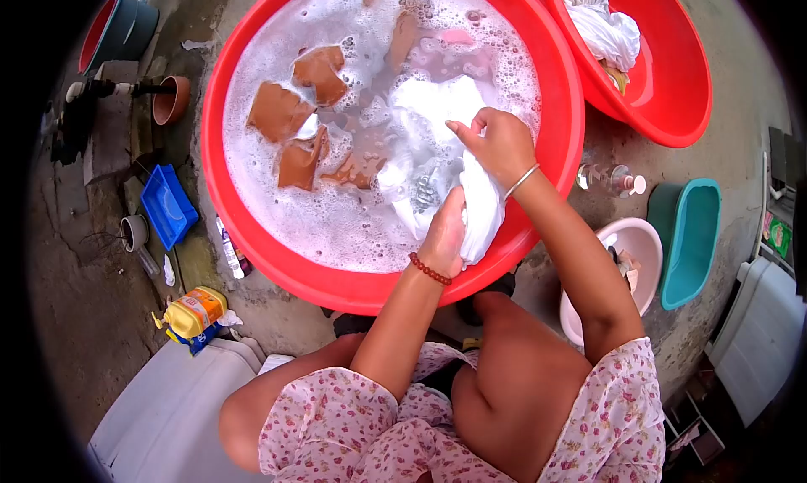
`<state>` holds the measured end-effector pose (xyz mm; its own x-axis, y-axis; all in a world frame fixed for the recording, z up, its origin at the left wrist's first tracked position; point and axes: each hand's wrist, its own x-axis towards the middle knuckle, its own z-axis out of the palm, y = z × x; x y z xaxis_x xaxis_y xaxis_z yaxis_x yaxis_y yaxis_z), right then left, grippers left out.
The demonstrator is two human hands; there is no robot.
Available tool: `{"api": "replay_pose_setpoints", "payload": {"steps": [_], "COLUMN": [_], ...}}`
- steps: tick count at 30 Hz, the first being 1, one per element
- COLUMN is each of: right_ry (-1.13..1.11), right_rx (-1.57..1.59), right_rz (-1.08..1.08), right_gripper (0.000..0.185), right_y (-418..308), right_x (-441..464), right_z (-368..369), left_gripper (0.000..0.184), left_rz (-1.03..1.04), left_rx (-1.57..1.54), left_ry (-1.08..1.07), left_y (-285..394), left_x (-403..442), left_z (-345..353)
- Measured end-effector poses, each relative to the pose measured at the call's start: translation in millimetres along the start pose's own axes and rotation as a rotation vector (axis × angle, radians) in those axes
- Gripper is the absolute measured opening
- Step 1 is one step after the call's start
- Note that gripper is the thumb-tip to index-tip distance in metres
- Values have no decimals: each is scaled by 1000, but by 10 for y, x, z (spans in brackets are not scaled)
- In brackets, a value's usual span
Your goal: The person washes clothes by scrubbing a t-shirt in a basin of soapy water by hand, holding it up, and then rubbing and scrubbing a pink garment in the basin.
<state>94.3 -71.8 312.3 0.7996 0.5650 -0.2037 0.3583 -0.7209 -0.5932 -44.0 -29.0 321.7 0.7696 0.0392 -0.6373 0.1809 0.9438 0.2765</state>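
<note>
A large red basin [387, 285] holds soapy water with foam. White cloth [482, 210] lies partly in the water and partly over my left hand [445, 231], at the basin's near right side; that hand is closed on the cloth. My right hand [498, 144] is just above the wet cloth, its thumb and index finger curled close together; what they hold, if anything, is too small to make out. Brown cloth [279, 111] floats in several bunched patches at the left. A pink piece [456, 36] shows near the far side.
A second red basin [672, 79] with white cloth stands at the upper right. Below it are a clear bottle [609, 180], a pink basin [570, 315] and a teal tub [702, 248]. At the left are a blue tray [170, 205] and a yellow jug [195, 311].
</note>
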Motion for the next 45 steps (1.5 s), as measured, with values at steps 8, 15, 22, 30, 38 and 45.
{"api": "replay_pose_setpoints", "payload": {"steps": [8,15,22,30,38,45], "right_ry": [-231,18,185,123,-204,-721], "right_rx": [612,-24,31,87,388,637], "right_rz": [184,-136,-566,-635,45,-34], "right_gripper": [62,50,26,26,39,32], "right_y": [450,-65,-517,-609,84,317], "right_x": [89,-312,-638,-939,-304,-393], "right_z": [-267,-241,119,65,-34,-444], "left_gripper": [38,52,42,44,31,24], "left_rz": [-2,415,109,-217,187,695], "left_rx": [1100,-26,-313,-506,-247,190], "left_ry": [-74,5,125,-488,18,320], "left_y": [621,519,81,235,325,1095], "left_x": [-148,32,-10,153,-193,-273], "left_z": [-139,-275,-163,-558,253,-336]}}
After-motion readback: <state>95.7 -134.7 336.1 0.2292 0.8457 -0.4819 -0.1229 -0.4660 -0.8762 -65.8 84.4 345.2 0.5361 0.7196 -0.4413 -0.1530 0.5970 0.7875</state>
